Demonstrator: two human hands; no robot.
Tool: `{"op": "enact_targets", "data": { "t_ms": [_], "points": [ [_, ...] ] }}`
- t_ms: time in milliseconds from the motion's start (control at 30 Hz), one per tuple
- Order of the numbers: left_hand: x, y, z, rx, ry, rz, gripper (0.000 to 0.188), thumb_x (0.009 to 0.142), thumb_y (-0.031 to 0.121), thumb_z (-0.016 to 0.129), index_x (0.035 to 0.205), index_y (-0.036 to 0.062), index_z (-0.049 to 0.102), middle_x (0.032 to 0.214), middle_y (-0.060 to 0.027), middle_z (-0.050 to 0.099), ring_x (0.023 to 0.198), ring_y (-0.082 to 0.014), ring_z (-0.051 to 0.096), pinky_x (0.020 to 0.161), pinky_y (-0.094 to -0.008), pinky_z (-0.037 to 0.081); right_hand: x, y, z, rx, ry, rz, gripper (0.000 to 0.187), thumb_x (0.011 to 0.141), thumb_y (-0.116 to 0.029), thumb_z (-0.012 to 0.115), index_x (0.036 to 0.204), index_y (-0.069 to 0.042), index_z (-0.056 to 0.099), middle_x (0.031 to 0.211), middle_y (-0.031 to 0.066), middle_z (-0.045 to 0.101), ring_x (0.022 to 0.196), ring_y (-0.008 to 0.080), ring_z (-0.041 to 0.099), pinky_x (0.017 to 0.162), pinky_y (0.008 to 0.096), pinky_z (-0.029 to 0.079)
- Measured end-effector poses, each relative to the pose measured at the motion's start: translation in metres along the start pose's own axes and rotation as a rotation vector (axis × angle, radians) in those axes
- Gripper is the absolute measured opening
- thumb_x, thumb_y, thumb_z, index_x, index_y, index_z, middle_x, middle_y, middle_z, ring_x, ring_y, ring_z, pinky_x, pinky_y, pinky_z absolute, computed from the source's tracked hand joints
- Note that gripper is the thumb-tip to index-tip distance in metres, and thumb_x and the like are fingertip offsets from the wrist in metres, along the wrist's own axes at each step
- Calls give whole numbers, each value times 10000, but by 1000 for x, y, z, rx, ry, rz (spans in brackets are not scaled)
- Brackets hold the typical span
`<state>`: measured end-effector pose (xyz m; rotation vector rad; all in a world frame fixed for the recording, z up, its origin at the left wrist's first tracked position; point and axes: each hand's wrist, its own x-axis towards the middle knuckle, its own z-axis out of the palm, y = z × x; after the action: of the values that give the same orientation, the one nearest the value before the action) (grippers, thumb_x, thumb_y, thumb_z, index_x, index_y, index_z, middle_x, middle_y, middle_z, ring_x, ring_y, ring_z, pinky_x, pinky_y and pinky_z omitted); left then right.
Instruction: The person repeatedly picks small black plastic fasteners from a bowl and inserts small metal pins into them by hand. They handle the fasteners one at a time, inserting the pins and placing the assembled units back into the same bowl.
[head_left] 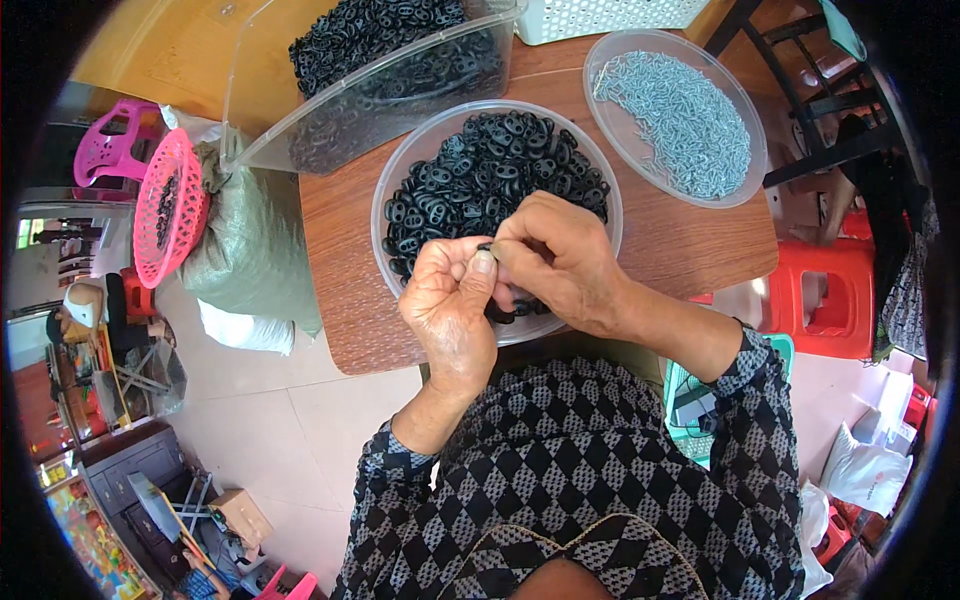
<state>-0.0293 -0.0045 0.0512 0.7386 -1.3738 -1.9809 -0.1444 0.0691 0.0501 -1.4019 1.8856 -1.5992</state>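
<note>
Surface: a small wooden desk (680, 245) with rounded corners, brown grain, standing on a pale tiled floor (300, 420).
Left hand (450, 300): clenched, thumb and fingertips pinched on a small black piece (487, 247), held just above the near rim of the round bowl.
Right hand (560, 255): fingers curled, meeting the left hand at the same black piece; both grip it together.
Round bowl (400, 180): clear plastic, at the desk's near edge, filled with black oval rings (490, 165).
Second bowl (745, 140): clear, at the far right of the desk, holding a heap of small silver screws (680, 120).
Bin (260, 90): clear rectangular, tilted, at the far left of the desk, with more black rings inside.
White basket (600, 15): at the far edge, partly out of view.
Left of desk: a grey-green woven sack (255, 250) with a pink basket (160, 210) leaning on it; a pink stool (110, 145) beyond.
Right of desk: a red plastic stool (825, 295); a dark chair frame (790, 90) beyond it.
Room: cluttered; boxes and shelves at lower left, too distorted to tell apart.
</note>
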Motion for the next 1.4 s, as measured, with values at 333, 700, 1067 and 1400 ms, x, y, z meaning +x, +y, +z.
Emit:
{"op": "enact_targets", "data": {
  "t_ms": [333, 700, 1067, 1400],
  "points": [
    [12, -1, -2, 60, -71, 53, 106, 901, 19, 526, 980, -42, 561, 734, -70, 615, 565, -75, 531, 529, -191, 446, 9, 13, -5, 31, -40, -45, 133, 803, -136, 589, 735, -23, 573, 656, 96, 556, 643, 270, 534, 608, 375, 430],
    [15, 7, -37, 132, -18, 72, 181, 880, 36, 564, 1018, -79, 546, 763, -141, 628, 589, -130, 566, 542, -227, 477, -6, 15, -20, -219, -337, -173, 91, 711, -29, 642, 796, -17, 613, 707, 85, 547, 720, 262, 528, 618, 355, 429],
    [1, 1, -40, 147, -5, 63, 182, 892, 52, 564, 1034, -60, 554, 764, -113, 640, 595, -100, 559, 565, -204, 470, -9, 10, 2, -389, -683, -206, 54, 604, -58, 622, 640, -18, 618, 706, 141, 589, 769, 322, 570, 641, 422, 471],
    [1, -4, -41, 139, -28, 86, 175, 904, 63, 554, 1039, -48, 558, 765, -99, 647, 602, -77, 561, 572, -184, 469, -10, 3, -1, -299, -757, -154, 77, 632, -64, 614, 658, 8, 617, 731, 166, 599, 769, 340, 567, 668, 438, 463]
  ]
}}
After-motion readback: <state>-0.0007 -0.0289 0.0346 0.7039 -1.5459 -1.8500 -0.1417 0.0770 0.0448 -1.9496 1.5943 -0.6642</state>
